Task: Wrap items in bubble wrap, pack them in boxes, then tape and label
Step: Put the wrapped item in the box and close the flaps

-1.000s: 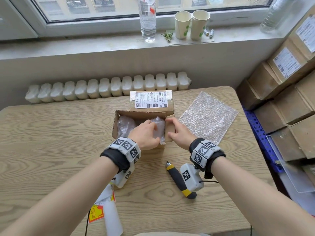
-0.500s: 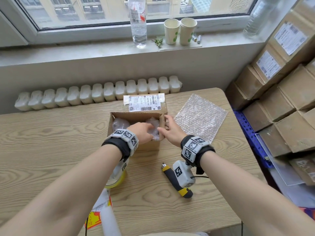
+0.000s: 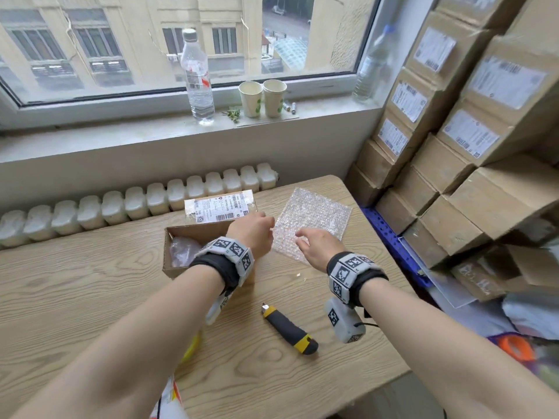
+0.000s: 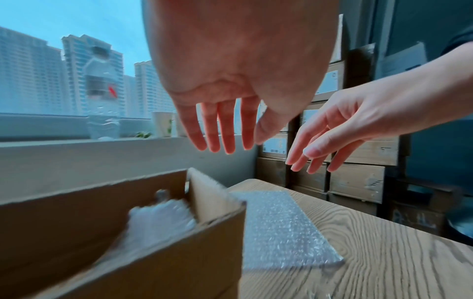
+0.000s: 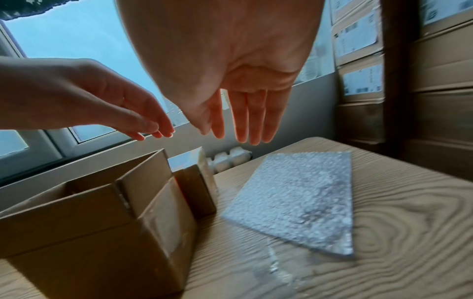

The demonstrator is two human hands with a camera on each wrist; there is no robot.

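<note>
Bubble wrap sheet is being hovered over by left hand and right hand, fingers splayed, empty, as wrist views reveal; head view hides palms.

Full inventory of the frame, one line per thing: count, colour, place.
Open brown cardboard box: 1, table centre, clear wrapped items inside.
Sealed labelled carton: 1, brown, behind the open box.
Clear bubble wrap sheet: 1, flat, right of the box.
Black-and-yellow utility knife: 1, table front.
Clear plastic bottles: 2, windowsill.
Paper cups: 2, white, windowsill.
Stacked labelled cartons: many, brown, right.
Wooden table: 1, light.
Left hand: open, above the box.
Right hand: open, above the wrap.
</note>
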